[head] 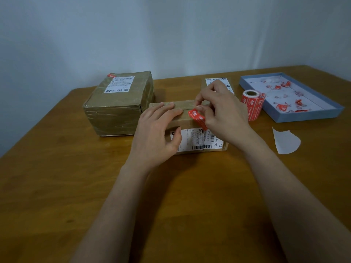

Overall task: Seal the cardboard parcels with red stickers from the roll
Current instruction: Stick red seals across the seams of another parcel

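A red sticker [197, 118] lies partly on the top of the small cardboard parcel [190, 128], over its taped seam, pinched at its far end by the right hand [220, 114]. Just left of that pinch, the left hand [157, 130] rests flat on the parcel's top, fingers straight. Right of the grip stands the sticker roll [251, 103], then a blue tray [303, 114] of red scraps. Left sits a larger taped parcel [117, 105], already stickered.
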